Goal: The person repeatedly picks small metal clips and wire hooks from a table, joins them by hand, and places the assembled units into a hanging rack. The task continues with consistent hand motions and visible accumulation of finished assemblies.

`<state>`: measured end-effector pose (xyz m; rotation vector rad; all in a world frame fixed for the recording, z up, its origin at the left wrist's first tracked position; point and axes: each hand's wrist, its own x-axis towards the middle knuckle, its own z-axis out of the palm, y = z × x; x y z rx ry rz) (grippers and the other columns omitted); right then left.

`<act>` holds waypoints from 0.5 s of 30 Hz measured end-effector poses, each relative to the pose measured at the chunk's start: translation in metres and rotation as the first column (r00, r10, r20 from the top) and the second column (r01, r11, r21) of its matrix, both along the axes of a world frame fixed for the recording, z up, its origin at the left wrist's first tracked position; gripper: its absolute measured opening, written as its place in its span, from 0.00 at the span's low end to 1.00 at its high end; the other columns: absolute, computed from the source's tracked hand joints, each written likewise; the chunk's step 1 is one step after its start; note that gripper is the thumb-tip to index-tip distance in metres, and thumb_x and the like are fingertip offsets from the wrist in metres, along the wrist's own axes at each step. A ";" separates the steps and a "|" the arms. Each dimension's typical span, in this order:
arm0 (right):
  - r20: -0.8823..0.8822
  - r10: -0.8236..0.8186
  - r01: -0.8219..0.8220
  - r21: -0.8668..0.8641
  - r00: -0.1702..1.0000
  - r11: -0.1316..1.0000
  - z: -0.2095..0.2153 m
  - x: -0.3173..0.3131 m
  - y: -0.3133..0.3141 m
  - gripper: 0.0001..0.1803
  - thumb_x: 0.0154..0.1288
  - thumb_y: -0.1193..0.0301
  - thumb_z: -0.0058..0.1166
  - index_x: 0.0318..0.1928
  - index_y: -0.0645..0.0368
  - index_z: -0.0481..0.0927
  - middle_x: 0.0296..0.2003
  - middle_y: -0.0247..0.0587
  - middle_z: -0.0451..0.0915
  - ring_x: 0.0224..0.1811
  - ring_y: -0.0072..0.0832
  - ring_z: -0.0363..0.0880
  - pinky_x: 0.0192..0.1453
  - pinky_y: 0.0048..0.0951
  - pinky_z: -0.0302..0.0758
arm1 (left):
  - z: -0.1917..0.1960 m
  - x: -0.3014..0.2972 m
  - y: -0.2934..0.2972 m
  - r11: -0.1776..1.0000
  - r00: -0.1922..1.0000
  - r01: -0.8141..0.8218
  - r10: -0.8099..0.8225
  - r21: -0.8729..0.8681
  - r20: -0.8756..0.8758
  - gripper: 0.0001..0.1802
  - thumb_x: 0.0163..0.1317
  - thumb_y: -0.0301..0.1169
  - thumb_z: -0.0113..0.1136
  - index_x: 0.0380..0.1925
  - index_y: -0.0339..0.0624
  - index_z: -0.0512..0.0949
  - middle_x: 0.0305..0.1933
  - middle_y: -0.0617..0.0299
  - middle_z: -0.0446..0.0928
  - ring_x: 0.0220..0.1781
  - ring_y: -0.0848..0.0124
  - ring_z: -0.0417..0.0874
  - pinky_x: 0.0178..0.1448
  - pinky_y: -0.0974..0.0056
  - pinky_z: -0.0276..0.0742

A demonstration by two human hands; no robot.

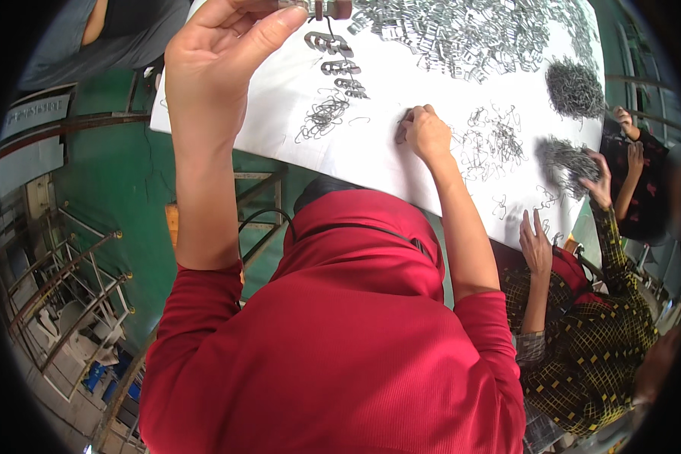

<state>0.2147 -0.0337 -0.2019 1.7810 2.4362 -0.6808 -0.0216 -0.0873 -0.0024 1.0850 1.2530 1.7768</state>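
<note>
At the top edge, my left hand [219, 53] is raised with its thumb and fingers closed on a small metal piece with reddish-brown parts [331, 9], partly cut off by the picture's edge. A thin dark strand hangs below that piece. Under it, several small groups of grey metal clips [340, 68] stand in a row, and a loose pile of thin bent wire hooks [323, 117] lies just nearer. My right hand [427, 136] rests on the white tabletop [356, 159], its fingers pinched together. Something dark shows at the fingertips, too small to name.
A wide heap of grey metal clips [461, 34] covers the table's far part. Scattered wire hooks [495, 140] lie right of my right hand. A dense dark pile [575, 87] sits near the right edge. Co-workers' hands [536, 242] reach in there. Metal racks [68, 303] stand left.
</note>
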 end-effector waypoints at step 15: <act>-0.671 0.062 -0.332 -0.282 0.738 0.900 0.018 -0.211 -0.027 0.05 0.51 0.73 0.59 0.28 0.60 0.81 0.19 0.38 0.79 0.21 0.23 0.77 0.30 0.24 0.73 | 0.023 -0.099 -0.145 0.961 0.941 -0.269 0.276 0.060 -0.198 0.16 0.55 0.17 0.54 0.46 0.27 0.72 0.37 0.55 0.78 0.40 0.71 0.78 0.50 0.67 0.71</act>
